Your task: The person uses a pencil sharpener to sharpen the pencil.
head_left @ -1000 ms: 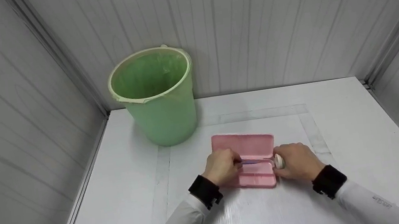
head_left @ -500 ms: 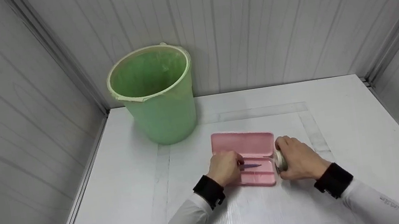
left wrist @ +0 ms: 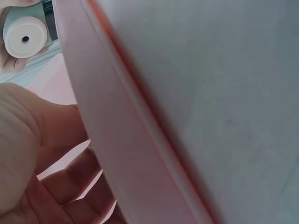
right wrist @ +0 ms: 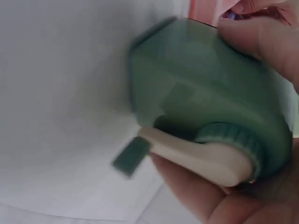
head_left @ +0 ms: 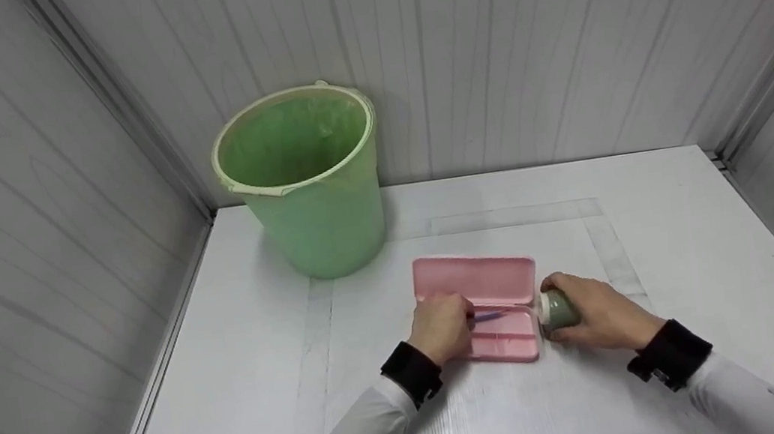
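Note:
In the head view my left hand (head_left: 440,327) pinches a purple-blue pencil (head_left: 489,316) over the open pink pencil case (head_left: 475,280). The left wrist view hides the pencil; there the left hand (left wrist: 51,154) shows beside the case's pink wall (left wrist: 117,112). My right hand (head_left: 601,312) grips a green crank pencil sharpener (head_left: 560,308) just right of the case. Its pale round front with a dark hole (left wrist: 25,39) shows in the left wrist view. The right wrist view shows its cream crank arm (right wrist: 196,158) and green knob (right wrist: 131,156). Pencil and sharpener appear apart.
A green bucket (head_left: 328,225) with a pale rim stands at the back left of the white table (head_left: 658,209). Clear tape strips (head_left: 508,216) mark the tabletop. Ribbed grey-white panels (head_left: 558,34) rise at the back and both sides.
My right hand has shifted right with the sharpener, away from the case, and more of its green body shows. The left hand stays nearly in place with the pencil.

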`<action>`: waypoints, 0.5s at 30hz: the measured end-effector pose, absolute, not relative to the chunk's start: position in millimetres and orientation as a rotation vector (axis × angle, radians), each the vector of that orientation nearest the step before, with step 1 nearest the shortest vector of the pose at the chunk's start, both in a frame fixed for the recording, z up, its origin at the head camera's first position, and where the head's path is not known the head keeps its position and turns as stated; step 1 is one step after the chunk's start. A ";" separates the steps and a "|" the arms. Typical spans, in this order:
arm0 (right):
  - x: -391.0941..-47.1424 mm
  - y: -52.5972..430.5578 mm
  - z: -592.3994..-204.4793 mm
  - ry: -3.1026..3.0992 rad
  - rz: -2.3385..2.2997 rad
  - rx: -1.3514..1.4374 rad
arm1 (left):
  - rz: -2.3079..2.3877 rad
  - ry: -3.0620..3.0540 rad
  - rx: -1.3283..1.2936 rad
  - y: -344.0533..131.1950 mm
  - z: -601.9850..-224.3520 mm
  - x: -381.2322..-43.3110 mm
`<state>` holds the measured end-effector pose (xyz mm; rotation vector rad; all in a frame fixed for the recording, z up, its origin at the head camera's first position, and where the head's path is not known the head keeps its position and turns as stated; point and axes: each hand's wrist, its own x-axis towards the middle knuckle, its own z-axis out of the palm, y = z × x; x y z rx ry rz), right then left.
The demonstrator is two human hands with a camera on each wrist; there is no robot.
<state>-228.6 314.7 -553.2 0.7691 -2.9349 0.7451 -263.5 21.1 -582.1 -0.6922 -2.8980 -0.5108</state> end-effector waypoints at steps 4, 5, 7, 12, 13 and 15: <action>-226.6 323.4 -566.1 -2.862 0.884 0.726 | -0.505 -2.868 -0.696 23.5 -583.2 -263.7; -226.5 324.8 -568.5 -2.850 0.920 0.715 | -0.494 -2.860 -0.702 24.4 -583.6 -263.3; -227.6 326.3 -571.4 -2.838 0.974 0.699 | -0.475 -2.844 -0.717 25.0 -584.0 -261.8; -231.7 326.6 -568.4 -2.892 1.001 0.682 | -0.443 -2.845 -0.745 23.7 -581.1 -255.2; -232.2 326.9 -567.6 -2.899 1.005 0.679 | -0.443 -2.849 -0.747 23.4 -579.8 -253.7; -232.5 326.5 -565.4 -2.911 1.012 0.664 | -0.459 -2.860 -0.751 22.6 -576.2 -251.1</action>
